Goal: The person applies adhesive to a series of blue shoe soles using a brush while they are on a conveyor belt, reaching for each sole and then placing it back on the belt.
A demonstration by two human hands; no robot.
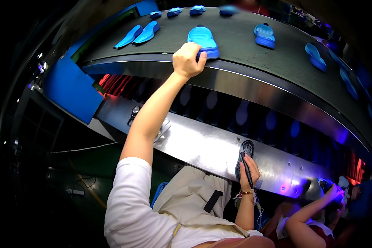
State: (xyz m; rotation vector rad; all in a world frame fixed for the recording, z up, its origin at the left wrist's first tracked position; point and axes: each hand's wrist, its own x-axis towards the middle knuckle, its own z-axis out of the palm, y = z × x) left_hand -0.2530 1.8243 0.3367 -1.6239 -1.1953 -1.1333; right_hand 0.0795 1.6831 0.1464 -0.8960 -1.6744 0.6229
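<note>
Dark conveyor belt (235, 53) carries, at its near edge, a blue sole (203, 36) gripped by the left hand (187, 61), apparently a pick-or-place step next needing steady control, while the right hand (253, 170), well apart, grasps a black-handled tool (246, 164) over the metal shelf (198, 138).

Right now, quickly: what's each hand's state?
Left hand: curled closed at the edge of a blue sole; firmness of grip can't be told.
Right hand: closed, holding a dark-handled tool against a dark sole.
</note>
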